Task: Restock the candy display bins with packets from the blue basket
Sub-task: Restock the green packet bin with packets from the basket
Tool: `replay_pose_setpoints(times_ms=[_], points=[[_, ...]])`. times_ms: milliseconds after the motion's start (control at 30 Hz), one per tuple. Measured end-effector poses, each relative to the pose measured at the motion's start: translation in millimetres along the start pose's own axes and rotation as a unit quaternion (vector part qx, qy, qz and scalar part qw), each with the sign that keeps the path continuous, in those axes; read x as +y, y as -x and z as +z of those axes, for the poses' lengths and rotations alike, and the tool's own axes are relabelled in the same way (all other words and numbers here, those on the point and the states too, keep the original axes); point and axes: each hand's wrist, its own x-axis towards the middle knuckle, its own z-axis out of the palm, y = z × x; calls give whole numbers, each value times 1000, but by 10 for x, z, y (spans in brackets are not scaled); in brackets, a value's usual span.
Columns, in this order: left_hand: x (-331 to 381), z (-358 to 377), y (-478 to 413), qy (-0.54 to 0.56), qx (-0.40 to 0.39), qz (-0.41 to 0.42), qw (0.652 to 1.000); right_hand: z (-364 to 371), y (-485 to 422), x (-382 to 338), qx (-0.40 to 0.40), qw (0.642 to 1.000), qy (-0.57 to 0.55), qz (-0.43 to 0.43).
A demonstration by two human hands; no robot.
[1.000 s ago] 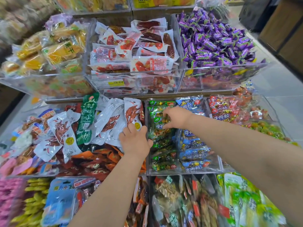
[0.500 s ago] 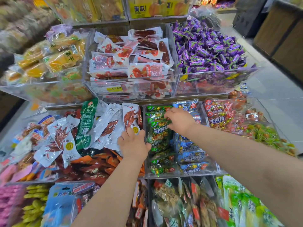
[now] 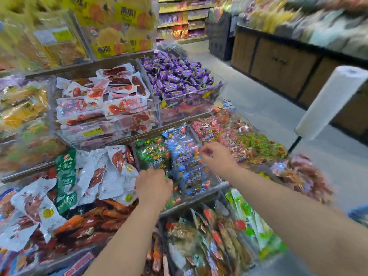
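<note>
Green packets (image 3: 153, 154) are right under the left hand (image 3: 154, 186). Its fingers curl down onto them at the near end of a clear bin (image 3: 201, 193), but it's too blurry to tell if it's actually gripping one. The right hand (image 3: 218, 157) sits just beside it over the blue packets (image 3: 185, 152) in the same bin, fingers bent in. Can't tell if it holds anything either.

Left of the left hand is a heap of white packets (image 3: 111, 176). Up past both hands, the next tier has red packets (image 3: 103, 100) and purple candies (image 3: 175, 76). Off to the right of the right hand there's a white paper roll (image 3: 330, 102), grey floor (image 3: 268, 108) and wooden cabinets (image 3: 278, 70) across the aisle.
</note>
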Motion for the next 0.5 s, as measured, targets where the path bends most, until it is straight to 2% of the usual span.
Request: replay_pose_setpoints(times_ms=[200,333,500], points=[[1140,386,596,54,-120,202,970,-532,1200,919,96,978,-37,183],[1908,714,1043,62,-250,266,929,-821,2142,1646,104,944,-28,311],[2949,1013,1538,16,-310,329,892,-1182,3289,2464,114,892,-64,434]])
